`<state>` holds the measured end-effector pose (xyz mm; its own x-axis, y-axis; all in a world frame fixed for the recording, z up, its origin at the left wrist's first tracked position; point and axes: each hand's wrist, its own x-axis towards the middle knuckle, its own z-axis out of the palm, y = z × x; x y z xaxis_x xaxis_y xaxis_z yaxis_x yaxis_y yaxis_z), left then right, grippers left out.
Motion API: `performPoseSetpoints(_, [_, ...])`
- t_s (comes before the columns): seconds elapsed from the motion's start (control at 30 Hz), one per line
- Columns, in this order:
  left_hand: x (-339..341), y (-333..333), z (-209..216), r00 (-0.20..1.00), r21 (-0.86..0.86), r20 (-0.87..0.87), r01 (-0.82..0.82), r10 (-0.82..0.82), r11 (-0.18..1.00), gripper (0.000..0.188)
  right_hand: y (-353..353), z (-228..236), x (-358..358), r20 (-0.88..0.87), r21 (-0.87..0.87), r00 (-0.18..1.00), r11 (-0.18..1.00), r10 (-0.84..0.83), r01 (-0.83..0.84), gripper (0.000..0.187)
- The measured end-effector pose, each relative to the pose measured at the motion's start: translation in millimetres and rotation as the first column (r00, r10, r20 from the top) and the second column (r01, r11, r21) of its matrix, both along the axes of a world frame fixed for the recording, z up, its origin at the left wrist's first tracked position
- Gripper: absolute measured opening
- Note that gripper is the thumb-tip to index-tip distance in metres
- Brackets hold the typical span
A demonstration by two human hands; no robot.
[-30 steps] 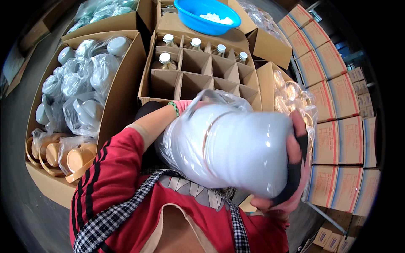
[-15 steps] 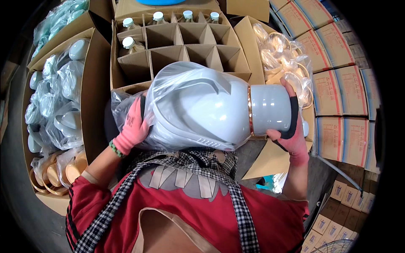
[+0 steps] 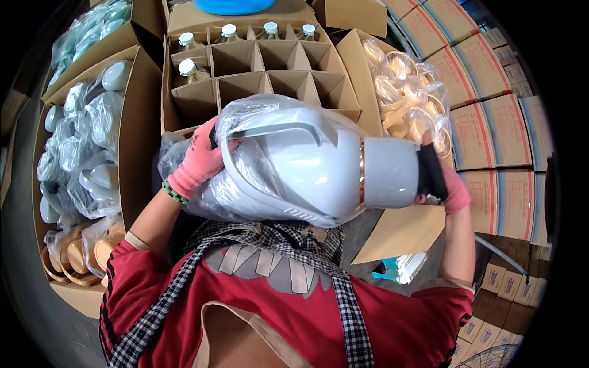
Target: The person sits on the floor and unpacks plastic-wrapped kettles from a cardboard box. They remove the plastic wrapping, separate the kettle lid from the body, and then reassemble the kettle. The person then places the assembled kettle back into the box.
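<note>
A light grey thermos jug (image 3: 319,172) lies sideways in front of my chest, its handle side to the left. A gold band circles it before the cylindrical end at the right. Clear plastic film (image 3: 251,165) covers the left part of the body. My left hand (image 3: 205,153), in a pink and black glove, is closed around the handle through the film, its fingertips partly hidden. At the cylindrical end, my right hand (image 3: 443,178) in a matching glove is wrapped over the rim, a little smeared by motion.
Beyond the jug stands a divided carton (image 3: 261,80) with several pale-capped bottles (image 3: 229,32). An open box (image 3: 138,116) of bagged grey and peach parts is at left, bagged peach parts (image 3: 408,92) at right. Stacked cartons (image 3: 491,135) line the far right.
My left hand has moved up from the bagged side to the handle. The right hand has shifted outward around the end of the jug. The plastic film has drawn back leftward a little.
</note>
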<state>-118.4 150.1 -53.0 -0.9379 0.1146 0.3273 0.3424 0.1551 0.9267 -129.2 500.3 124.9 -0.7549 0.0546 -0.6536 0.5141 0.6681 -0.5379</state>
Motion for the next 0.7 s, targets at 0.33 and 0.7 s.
performPoseSetpoints(0.33, [46.2,-17.9,-16.5,0.951,-0.294,-0.276,0.056,-0.141,0.954,0.054,-151.7,-4.5,16.6,-0.186,0.662,0.239,0.302,0.953,-0.687,0.061])
performPoseSetpoints(0.7, [47.6,-91.9,-34.6,0.988,0.403,0.143,-0.004,-0.058,0.915,0.053,-108.8,41.0,-15.9,-0.752,0.386,0.41,0.849,0.516,-0.361,0.053])
